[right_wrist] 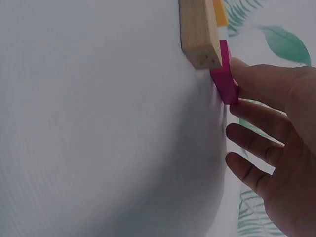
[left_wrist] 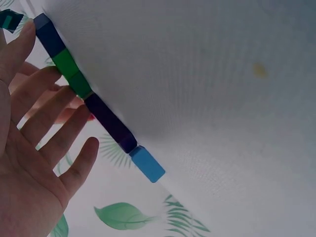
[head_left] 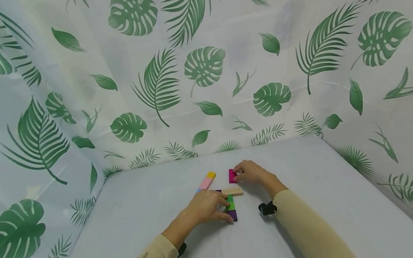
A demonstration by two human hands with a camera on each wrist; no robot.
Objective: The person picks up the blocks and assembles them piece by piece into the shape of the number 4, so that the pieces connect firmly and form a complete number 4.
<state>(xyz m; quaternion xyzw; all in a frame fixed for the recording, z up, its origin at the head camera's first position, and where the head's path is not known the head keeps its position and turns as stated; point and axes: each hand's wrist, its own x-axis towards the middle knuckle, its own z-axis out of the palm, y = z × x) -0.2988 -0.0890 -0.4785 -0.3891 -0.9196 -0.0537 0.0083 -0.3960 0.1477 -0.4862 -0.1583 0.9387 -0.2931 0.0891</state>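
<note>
Colored blocks lie on the white table. My left hand (head_left: 208,207) rests beside a short row, its fingertips touching the green blocks (head_left: 230,201) and its thumb at the purple block (head_left: 232,216) on the near end. Across the row's far end lies a plain wooden block (head_left: 235,192). Just beyond it, my right hand (head_left: 252,173) pinches a magenta block (head_left: 232,176) between thumb and index finger. The right wrist view shows this magenta block (right_wrist: 226,84) past the wooden block's end, with the other fingers spread away from it.
A slanting line of yellow (head_left: 211,174), pink (head_left: 206,183) and light blue (head_left: 198,190) pieces extends behind my left hand. Leaf-patterned cloth (head_left: 204,104) hangs around the back and sides of the table (head_left: 142,201). Dark wrist cameras sit under both sleeves.
</note>
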